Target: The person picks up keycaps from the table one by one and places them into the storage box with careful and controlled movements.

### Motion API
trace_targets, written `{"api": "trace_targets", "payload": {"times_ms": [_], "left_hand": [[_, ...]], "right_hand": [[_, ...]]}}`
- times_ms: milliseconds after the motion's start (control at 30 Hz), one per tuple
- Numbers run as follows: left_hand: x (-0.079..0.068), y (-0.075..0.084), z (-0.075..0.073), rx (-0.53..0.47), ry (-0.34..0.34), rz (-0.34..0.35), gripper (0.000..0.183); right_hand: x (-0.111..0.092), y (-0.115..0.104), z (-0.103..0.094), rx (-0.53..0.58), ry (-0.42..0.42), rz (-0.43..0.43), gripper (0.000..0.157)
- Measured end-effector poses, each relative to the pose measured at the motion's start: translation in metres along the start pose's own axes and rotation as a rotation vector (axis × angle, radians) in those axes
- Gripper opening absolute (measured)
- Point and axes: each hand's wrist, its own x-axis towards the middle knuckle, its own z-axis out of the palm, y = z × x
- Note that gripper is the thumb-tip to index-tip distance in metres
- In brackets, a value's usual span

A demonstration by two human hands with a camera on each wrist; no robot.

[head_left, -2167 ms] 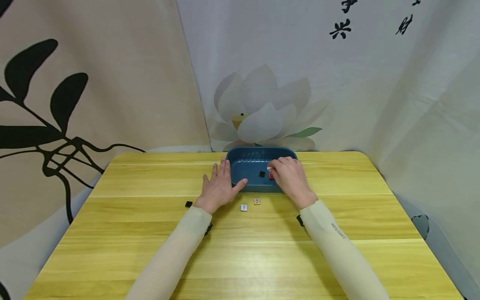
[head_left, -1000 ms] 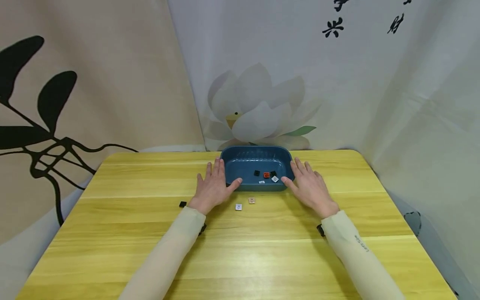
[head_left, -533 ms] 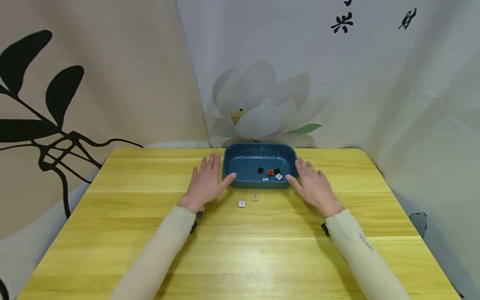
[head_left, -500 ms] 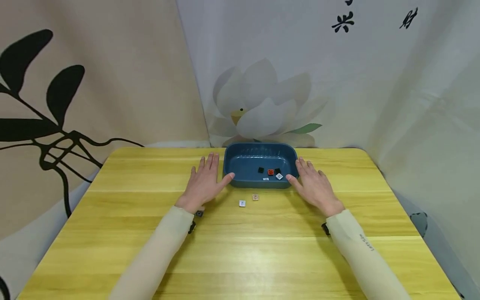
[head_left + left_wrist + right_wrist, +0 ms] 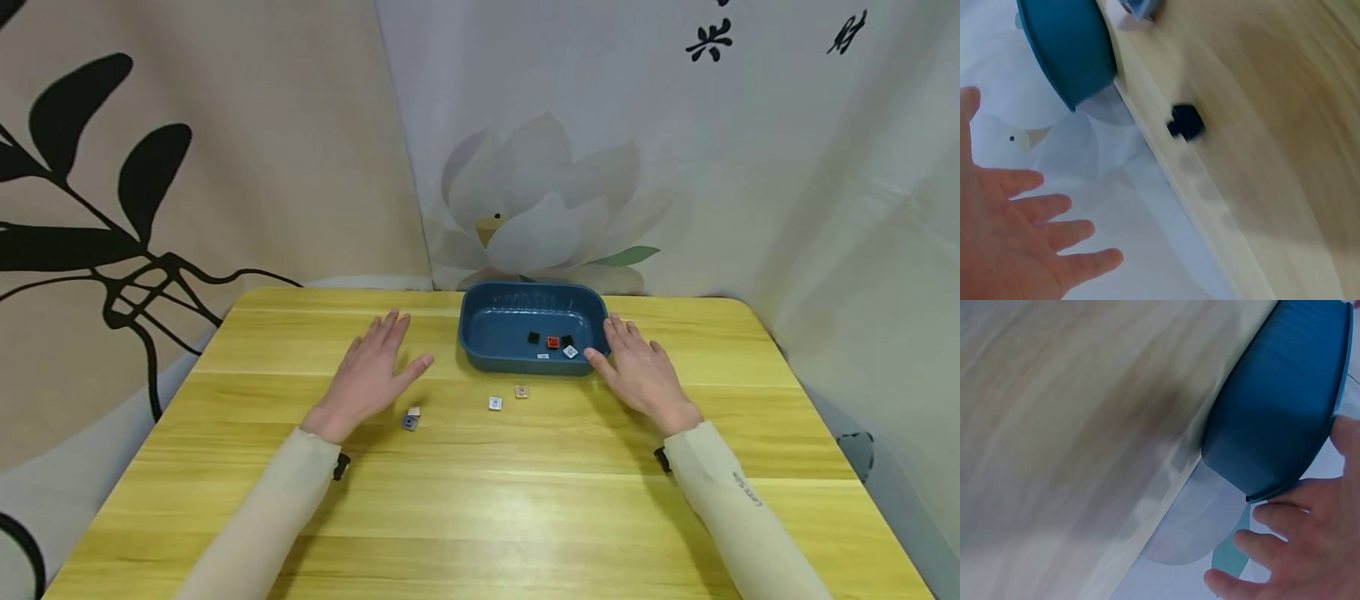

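Observation:
A blue tray (image 5: 534, 365) stands at the table's far edge, holding several small square pieces resembling keycaps, among them a red piece (image 5: 552, 342), a black piece (image 5: 533, 337) and a white piece (image 5: 570, 352). My right hand (image 5: 643, 379) rests against the tray's right end, thumb and index finger at the rim in the right wrist view. Left of the tray, my left hand (image 5: 363, 379) hovers with spread fingers, holding nothing. Beside its wrist lie a dark grey piece (image 5: 408, 422) and a pale piece (image 5: 414, 412), seemingly touching.
A white piece (image 5: 495, 403) and a beige piece (image 5: 521, 392) lie on the wooden table (image 5: 480, 517) in front of the tray. The left wrist view shows a black piece (image 5: 1186, 122) on the table. A printed curtain (image 5: 300, 167) hangs behind.
My right hand let go of a white piece inside the tray and moved to its right end. My left hand left the tray's left side, moving left and uncovering the grey and pale pieces.

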Motion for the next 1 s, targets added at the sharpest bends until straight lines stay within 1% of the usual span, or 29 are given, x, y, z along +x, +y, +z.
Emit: {"api": "trace_targets", "payload": {"times_ms": [67,233,433,500,733,867,1000], "left_hand": [[-0.004,-0.006,-0.001,0.011,-0.008,0.016,0.095],[-0.013,-0.019,-0.002,0.094,-0.020,0.078,0.087],[-0.022,-0.028,0.002,0.195,-0.037,0.159,0.072],[-0.025,-0.031,0.003,0.211,-0.047,0.173,0.067],[-0.029,-0.035,0.007,0.243,-0.024,0.249,0.042],[-0.029,-0.034,0.007,0.267,-0.050,0.250,0.033],[-0.030,-0.033,0.007,0.259,-0.076,0.232,0.026]], "right_hand": [[0.000,0.000,0.000,-0.002,0.003,-0.002,0.087],[-0.001,0.000,0.001,0.000,0.011,-0.003,0.087],[-0.001,0.000,0.002,-0.001,0.017,0.004,0.086],[-0.001,0.000,0.002,0.000,0.016,0.003,0.086],[-0.001,0.000,0.001,-0.007,0.010,0.001,0.088],[-0.001,-0.001,0.000,-0.009,0.009,0.000,0.088],[-0.002,-0.001,0.000,-0.012,0.009,-0.001,0.088]]}}
